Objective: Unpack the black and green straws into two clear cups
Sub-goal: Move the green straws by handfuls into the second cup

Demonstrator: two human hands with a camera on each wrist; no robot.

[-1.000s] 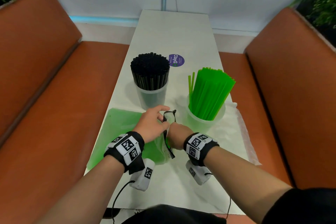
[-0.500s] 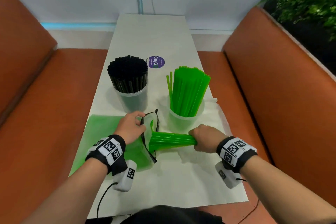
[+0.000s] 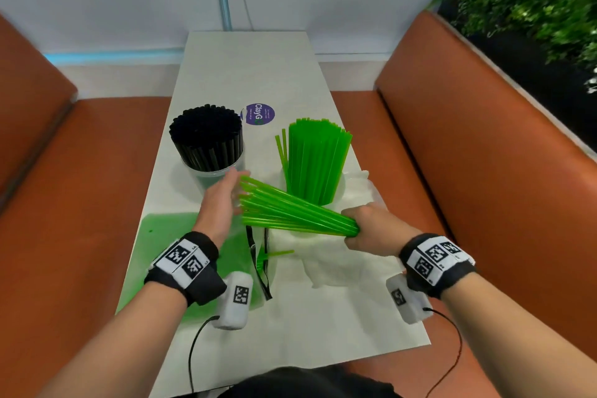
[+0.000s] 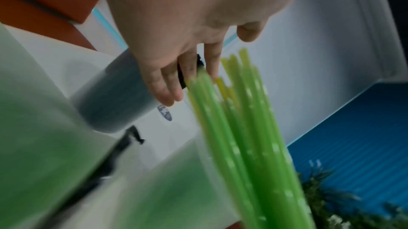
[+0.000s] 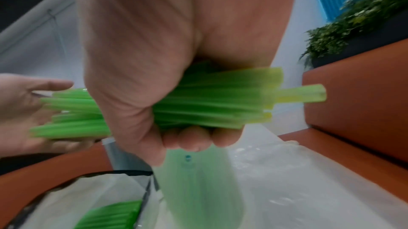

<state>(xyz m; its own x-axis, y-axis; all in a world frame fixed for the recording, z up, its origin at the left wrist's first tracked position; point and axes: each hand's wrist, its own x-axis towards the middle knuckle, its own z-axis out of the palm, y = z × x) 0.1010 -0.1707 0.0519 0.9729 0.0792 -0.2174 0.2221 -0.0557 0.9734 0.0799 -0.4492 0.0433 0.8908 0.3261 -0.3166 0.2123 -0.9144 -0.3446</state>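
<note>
Overhead first: the right hand (image 3: pixel 374 229) is fisted around one end of a bunch (image 3: pixel 290 212) of green straws, held nearly level above the table (image 3: pixel 258 74), its free ends fanning out toward the left hand (image 3: pixel 219 203). That left hand is spread wide, fingers straight, palm meeting the loose straw tips. Behind it stands a clear cup (image 3: pixel 211 173) packed with black straws (image 3: pixel 206 136); to the right a second cup, mostly hidden, holds upright green straws (image 3: pixel 315 161). A green bag (image 3: pixel 161 236) with a black-edged mouth lies flat by the left wrist, a few straws (image 3: pixel 274 254) poking from it, and a clear wrapper (image 3: pixel 336 258) lies crumpled under the right hand

From the left wrist, blurred: the left hand (image 4: pixel 176 49) has straight fingers against the tips of the bunch (image 4: pixel 243 128), with the black-straw cup (image 4: pixel 110 100) behind and the bag (image 4: pixel 33 145) low on the left

From the right wrist: the right hand (image 5: pixel 165 75) has fingers curled tight round the bunch (image 5: pixel 209 100), short ends sticking out past the fist, long ends reaching the flat left hand (image 5: pixel 19 107); below are the wrapper (image 5: pixel 298 180) and more straws (image 5: pixel 110 215) in the bag mouth
</note>
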